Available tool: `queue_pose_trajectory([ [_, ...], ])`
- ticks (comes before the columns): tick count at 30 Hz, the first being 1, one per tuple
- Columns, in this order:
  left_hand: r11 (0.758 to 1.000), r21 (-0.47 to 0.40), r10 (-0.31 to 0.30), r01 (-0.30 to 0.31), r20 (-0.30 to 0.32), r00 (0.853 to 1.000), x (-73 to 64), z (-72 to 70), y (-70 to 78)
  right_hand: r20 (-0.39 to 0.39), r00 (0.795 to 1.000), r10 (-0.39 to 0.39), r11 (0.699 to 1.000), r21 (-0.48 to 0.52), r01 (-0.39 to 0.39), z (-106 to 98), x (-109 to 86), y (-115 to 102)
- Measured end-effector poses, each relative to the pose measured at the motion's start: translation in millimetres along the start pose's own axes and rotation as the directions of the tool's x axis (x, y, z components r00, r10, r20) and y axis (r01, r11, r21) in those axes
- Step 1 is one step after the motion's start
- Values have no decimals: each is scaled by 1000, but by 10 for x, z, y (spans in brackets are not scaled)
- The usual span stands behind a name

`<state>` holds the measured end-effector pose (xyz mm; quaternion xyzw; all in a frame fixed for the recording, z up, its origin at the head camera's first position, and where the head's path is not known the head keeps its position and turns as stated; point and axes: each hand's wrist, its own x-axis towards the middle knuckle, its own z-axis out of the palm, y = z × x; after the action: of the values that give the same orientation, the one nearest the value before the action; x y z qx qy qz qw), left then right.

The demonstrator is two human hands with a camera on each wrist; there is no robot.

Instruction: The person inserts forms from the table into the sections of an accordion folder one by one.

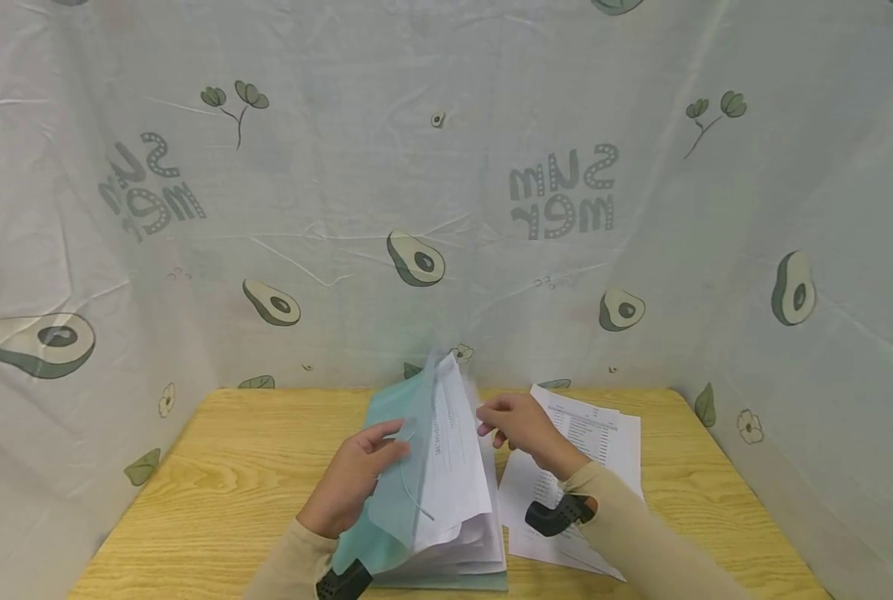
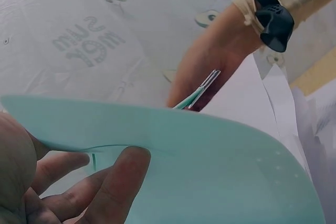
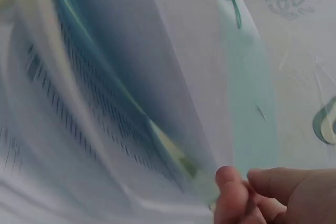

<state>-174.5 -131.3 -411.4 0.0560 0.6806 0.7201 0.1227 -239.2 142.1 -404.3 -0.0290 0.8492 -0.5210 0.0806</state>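
A translucent teal folder (image 1: 397,408) with an elastic cord stands opened on the table, white papers (image 1: 457,433) fanned inside it. My left hand (image 1: 363,475) holds its raised front cover (image 2: 226,156) between thumb and fingers. In the left wrist view that cover hides part of the other hand. On the papers' right side, my right hand (image 1: 521,425) has its thumb and fingertips together at the edge of a clear plastic sleeve (image 3: 178,150), pinching it. The right wrist view shows printed sheets (image 3: 100,98) bent and blurred beside the sleeve.
Loose printed sheets (image 1: 589,433) lie to the right of the folder, partly under my right forearm. The wooden table (image 1: 251,450) extends on both sides. A pale curtain (image 1: 341,167) with avocado prints surrounds it at the back and sides.
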Motion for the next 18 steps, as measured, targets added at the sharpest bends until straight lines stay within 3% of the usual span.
queue_pose_trajectory([
  [4, 1000, -1, 5, -5, -7, 1000, -2, -18, 1, -17, 1000, 12, 999, -33, -13, -304, -87, 155],
  [8, 1000, 15, 8, -7, -31, 999, -17, -28, 16, -45, 996, 73, 991, -104, -78, -709, -246, 398],
  [13, 999, 38, 11, -9, -57, 998, -37, -47, 25, -54, 985, 161, 964, -206, -169, -1177, -433, 819],
  [18, 1000, 18, 16, -16, -42, 999, -51, -73, 28, -71, 967, 243, 935, -247, -253, -1477, -572, 1171],
])
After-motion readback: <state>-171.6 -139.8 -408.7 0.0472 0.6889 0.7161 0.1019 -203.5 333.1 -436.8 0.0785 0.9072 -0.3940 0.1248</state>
